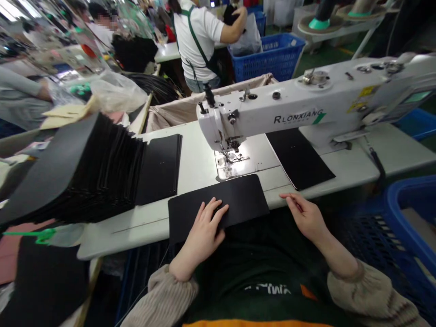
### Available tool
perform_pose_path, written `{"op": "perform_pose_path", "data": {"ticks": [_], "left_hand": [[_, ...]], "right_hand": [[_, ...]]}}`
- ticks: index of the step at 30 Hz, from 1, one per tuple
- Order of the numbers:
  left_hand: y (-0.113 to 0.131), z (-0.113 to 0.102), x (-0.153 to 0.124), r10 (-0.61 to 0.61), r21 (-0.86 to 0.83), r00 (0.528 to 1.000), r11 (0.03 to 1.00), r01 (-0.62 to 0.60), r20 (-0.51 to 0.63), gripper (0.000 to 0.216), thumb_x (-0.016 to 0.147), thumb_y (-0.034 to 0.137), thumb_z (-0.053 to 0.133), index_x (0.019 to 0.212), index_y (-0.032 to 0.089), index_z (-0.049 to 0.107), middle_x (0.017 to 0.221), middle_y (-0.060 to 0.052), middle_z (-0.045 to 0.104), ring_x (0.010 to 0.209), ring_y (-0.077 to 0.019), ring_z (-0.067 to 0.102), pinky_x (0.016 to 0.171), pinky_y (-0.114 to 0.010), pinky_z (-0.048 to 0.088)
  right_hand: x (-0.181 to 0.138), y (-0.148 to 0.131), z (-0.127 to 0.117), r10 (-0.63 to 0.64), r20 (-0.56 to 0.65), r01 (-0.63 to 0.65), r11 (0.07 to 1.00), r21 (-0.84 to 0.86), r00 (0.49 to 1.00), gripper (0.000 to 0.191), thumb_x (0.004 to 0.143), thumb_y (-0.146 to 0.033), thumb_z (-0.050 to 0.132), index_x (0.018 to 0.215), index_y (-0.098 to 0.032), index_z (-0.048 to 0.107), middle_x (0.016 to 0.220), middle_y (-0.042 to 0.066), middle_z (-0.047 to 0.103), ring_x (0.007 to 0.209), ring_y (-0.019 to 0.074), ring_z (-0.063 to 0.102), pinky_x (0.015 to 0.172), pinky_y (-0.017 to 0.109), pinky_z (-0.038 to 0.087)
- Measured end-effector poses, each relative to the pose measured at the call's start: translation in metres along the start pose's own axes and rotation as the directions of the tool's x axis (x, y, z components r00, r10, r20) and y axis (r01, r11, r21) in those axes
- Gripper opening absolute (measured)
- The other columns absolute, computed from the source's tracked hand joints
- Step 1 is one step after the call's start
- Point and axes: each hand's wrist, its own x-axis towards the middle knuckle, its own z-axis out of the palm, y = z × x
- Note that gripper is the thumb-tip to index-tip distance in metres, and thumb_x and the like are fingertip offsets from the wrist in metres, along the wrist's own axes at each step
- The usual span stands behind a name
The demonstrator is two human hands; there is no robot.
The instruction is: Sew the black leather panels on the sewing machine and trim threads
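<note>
My left hand (206, 234) lies with fingers spread on a black rectangular panel (243, 197), which rests on the table's front edge and partly overhangs it. My right hand (306, 218) is at the table edge, right of that panel and apart from it. Its thumb and fingertips are pinched together; anything between them is too small to make out. Just beyond the panel is the needle area of a white sewing machine (259, 120). More black panels (298, 156) lie under the machine arm at right, near my right hand.
To the left stands a tall, leaning stack of black panels (64, 168), beside a lower pile (159, 165) on the white tabletop (192, 145). A blue basket (395, 213) is at my right. Another blue basket (272, 54) and a person in a white shirt (197, 41) are behind the machine.
</note>
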Motion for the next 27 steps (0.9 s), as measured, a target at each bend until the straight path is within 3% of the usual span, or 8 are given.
{"op": "perform_pose_path", "data": {"ticks": [4, 7, 10, 14, 19, 23, 27], "left_hand": [[0.029, 0.014, 0.025, -0.027, -0.037, 0.993, 0.999, 0.023, -0.119, 0.054, 0.086, 0.036, 0.069, 0.133, 0.019, 0.049, 0.140, -0.013, 0.047, 0.136, -0.0335, 0.041, 0.115, -0.055, 0.031], [0.053, 0.024, 0.047, 0.032, -0.085, 0.990, 0.995, -0.044, -0.135, 0.049, 0.090, 0.036, 0.067, 0.134, 0.022, 0.050, 0.132, -0.011, 0.054, 0.121, -0.0287, 0.050, 0.102, -0.045, 0.043], [0.066, 0.033, 0.070, 0.142, -0.099, 0.980, 0.983, -0.157, -0.138, 0.024, 0.097, 0.031, 0.056, 0.119, 0.024, 0.061, 0.115, -0.006, 0.063, 0.106, -0.0238, 0.055, 0.088, -0.039, 0.045], [0.068, 0.037, 0.089, 0.145, -0.116, 0.978, 0.980, -0.163, -0.147, 0.020, 0.101, 0.027, 0.046, 0.098, 0.020, 0.064, 0.098, -0.005, 0.064, 0.093, -0.0205, 0.056, 0.082, -0.036, 0.044], [0.071, 0.039, 0.092, 0.115, -0.123, 0.982, 0.983, -0.134, -0.152, 0.020, 0.096, 0.033, 0.057, 0.111, 0.020, 0.061, 0.109, -0.007, 0.062, 0.099, -0.0232, 0.054, 0.085, -0.037, 0.044], [0.074, 0.043, 0.091, 0.072, -0.186, 0.985, 0.977, -0.101, -0.154, 0.017, 0.101, 0.028, 0.048, 0.094, 0.020, 0.061, 0.094, -0.004, 0.062, 0.090, -0.0202, 0.054, 0.082, -0.035, 0.045], [0.074, 0.044, 0.092, 0.020, -0.251, 0.988, 0.966, -0.058, -0.152, 0.015, 0.100, 0.028, 0.049, 0.094, 0.019, 0.059, 0.095, -0.005, 0.060, 0.091, -0.0200, 0.054, 0.082, -0.034, 0.045]], "right_hand": [[-0.019, 0.003, -0.001, 0.043, 0.060, -0.037, 0.996, -0.087, 0.997, 0.028, 0.099, -0.040, 0.046, 0.114, -0.025, 0.065, 0.108, 0.003, 0.073, 0.093, 0.0192, 0.069, 0.082, 0.029, 0.051], [-0.025, -0.003, 0.001, 0.090, 0.104, -0.067, 0.975, -0.213, 0.990, 0.028, 0.098, -0.044, 0.046, 0.110, -0.026, 0.063, 0.100, 0.002, 0.073, 0.084, 0.0195, 0.070, 0.073, 0.029, 0.050], [-0.026, -0.010, 0.004, 0.106, 0.154, -0.058, 0.955, -0.290, 0.982, 0.028, 0.100, -0.045, 0.042, 0.110, -0.025, 0.058, 0.097, 0.002, 0.072, 0.085, 0.0206, 0.069, 0.069, 0.030, 0.048], [-0.024, -0.011, 0.007, 0.106, 0.167, -0.042, 0.938, -0.343, 0.980, 0.026, 0.101, -0.044, 0.040, 0.104, -0.023, 0.056, 0.089, 0.002, 0.071, 0.081, 0.0198, 0.069, 0.063, 0.028, 0.043], [-0.023, -0.008, 0.010, 0.077, 0.157, 0.000, 0.898, -0.439, 0.985, 0.023, 0.100, -0.042, 0.044, 0.098, -0.023, 0.056, 0.079, 0.000, 0.070, 0.069, 0.0186, 0.067, 0.056, 0.028, 0.036], [-0.020, -0.008, 0.012, 0.046, 0.158, 0.035, 0.879, -0.475, 0.986, 0.024, 0.100, -0.041, 0.044, 0.097, -0.022, 0.057, 0.078, 0.001, 0.069, 0.067, 0.0180, 0.065, 0.055, 0.028, 0.033], [-0.016, -0.013, 0.013, 0.029, 0.180, 0.066, 0.863, -0.500, 0.983, 0.024, 0.101, -0.040, 0.043, 0.096, -0.021, 0.057, 0.077, 0.001, 0.070, 0.065, 0.0174, 0.065, 0.055, 0.028, 0.031]]}}
